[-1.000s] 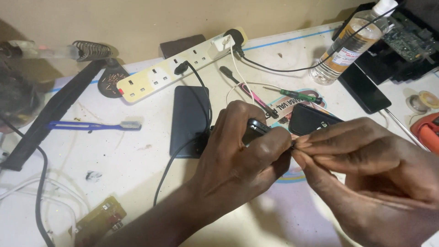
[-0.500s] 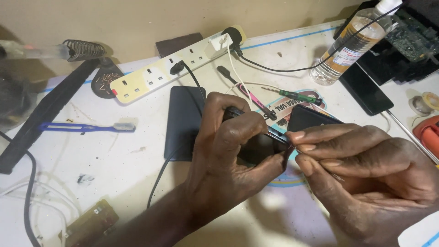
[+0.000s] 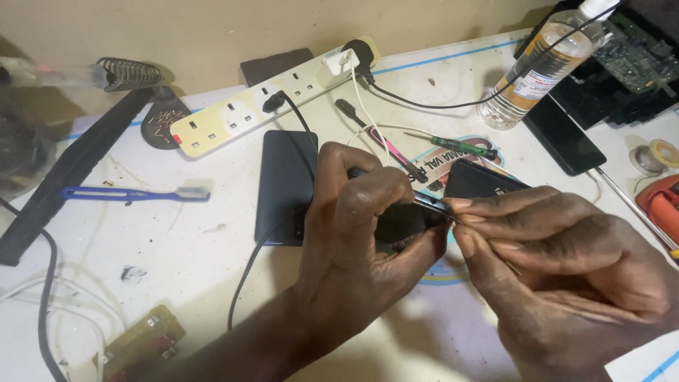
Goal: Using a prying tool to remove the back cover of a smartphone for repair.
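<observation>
White cluttered workbench (image 3: 212, 247) | beige wall | left hand (image 3: 361, 240) grips dark phone (image 3: 399, 223) | right hand (image 3: 566, 262) pinches thin tool (image 3: 433, 204)

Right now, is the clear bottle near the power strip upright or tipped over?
Upright. The clear bottle stands on its base on the table, white cap on top, with a black cable crossing in front of it.

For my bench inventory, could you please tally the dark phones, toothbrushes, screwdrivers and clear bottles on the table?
Dark phones: 4
Blue toothbrush: 1
Green-handled screwdriver: 1
Clear bottle: 1
Total: 7
</observation>
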